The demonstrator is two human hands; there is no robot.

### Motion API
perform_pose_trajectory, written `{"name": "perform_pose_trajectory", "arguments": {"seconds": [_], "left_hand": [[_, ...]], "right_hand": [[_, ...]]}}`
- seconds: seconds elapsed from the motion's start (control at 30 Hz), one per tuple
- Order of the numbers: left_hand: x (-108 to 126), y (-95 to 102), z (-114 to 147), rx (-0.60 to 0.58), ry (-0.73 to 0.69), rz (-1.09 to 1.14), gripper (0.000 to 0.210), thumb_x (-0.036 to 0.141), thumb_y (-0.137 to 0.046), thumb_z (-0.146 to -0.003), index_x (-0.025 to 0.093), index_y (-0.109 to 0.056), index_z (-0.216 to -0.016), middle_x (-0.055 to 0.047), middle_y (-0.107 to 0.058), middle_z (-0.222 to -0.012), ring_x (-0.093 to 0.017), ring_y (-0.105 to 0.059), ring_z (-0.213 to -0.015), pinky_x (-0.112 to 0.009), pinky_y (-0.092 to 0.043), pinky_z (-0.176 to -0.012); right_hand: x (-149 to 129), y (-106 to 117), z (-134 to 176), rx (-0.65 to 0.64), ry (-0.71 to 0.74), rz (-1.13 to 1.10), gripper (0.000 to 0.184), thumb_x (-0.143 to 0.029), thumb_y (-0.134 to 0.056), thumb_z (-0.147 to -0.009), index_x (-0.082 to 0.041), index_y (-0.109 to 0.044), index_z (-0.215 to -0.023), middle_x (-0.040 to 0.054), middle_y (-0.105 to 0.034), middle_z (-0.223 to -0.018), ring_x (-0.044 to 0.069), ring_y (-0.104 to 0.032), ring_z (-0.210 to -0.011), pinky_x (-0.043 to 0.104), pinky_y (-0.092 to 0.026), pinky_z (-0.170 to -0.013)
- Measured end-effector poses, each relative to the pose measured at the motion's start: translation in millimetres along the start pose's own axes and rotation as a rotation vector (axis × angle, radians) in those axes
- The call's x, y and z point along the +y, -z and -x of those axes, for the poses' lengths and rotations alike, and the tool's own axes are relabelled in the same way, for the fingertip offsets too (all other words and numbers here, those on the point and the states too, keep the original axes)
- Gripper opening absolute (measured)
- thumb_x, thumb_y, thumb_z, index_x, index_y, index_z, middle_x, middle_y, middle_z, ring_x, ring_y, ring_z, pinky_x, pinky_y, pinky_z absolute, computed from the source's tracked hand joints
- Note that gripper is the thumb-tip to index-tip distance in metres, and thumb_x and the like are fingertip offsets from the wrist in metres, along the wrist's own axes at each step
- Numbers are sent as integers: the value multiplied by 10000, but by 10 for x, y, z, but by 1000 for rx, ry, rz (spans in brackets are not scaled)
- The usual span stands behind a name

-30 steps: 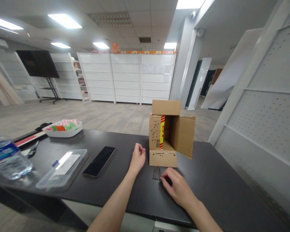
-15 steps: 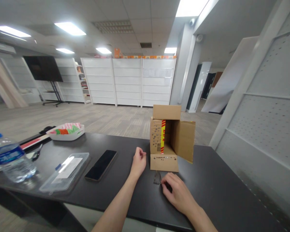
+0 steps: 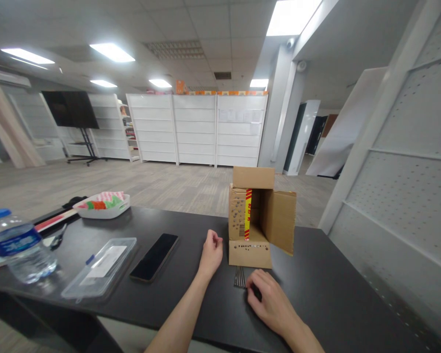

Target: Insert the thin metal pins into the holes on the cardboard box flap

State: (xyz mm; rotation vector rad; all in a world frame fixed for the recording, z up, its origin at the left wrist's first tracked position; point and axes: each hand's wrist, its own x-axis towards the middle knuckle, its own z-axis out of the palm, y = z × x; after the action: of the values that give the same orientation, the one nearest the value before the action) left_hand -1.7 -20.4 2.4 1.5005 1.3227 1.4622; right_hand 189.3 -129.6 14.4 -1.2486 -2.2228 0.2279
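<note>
On the black table stands a cardboard box (image 3: 238, 211) turned on its side, its front flaps spread and holes punched in its left flap and lower flap. Left of it rests my left hand (image 3: 210, 252), fingers curled together; whatever they may hold is hidden. Several thin metal pieces, like long nails or screws (image 3: 239, 277), lie side by side just below the lower flap. My right hand (image 3: 270, 299) is closed in a pinch at the right end of that row, its fingertips close to the last piece. I cannot make out anything between them.
A black phone (image 3: 154, 257) and a clear plastic case (image 3: 101, 269) lie on the table (image 3: 338, 289) to the left. Farther left are a water bottle (image 3: 22, 250), scissors (image 3: 60, 237) and a white basket (image 3: 108, 212) of colourful packets. A perforated panel (image 3: 400, 211) rises at the right.
The view has tilted slightly, so everything sits a little lower in the picture. Both hands keep nearly the same places beside the box and the metal pieces.
</note>
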Motion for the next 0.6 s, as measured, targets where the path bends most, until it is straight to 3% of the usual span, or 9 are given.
{"name": "perform_pose_trajectory", "arguments": {"seconds": [0.6], "left_hand": [[-11, 0, 9, 8, 5, -16, 155, 297, -459, -853, 206, -352, -786, 57, -375, -682, -89, -353, -590, -205, -315, -593]], "right_hand": [[56, -27, 1, 108, -69, -42, 120, -124, -458, -858, -216, -511, -802, 18, -575, -796, 174, -551, -753, 291, -431, -679]]}}
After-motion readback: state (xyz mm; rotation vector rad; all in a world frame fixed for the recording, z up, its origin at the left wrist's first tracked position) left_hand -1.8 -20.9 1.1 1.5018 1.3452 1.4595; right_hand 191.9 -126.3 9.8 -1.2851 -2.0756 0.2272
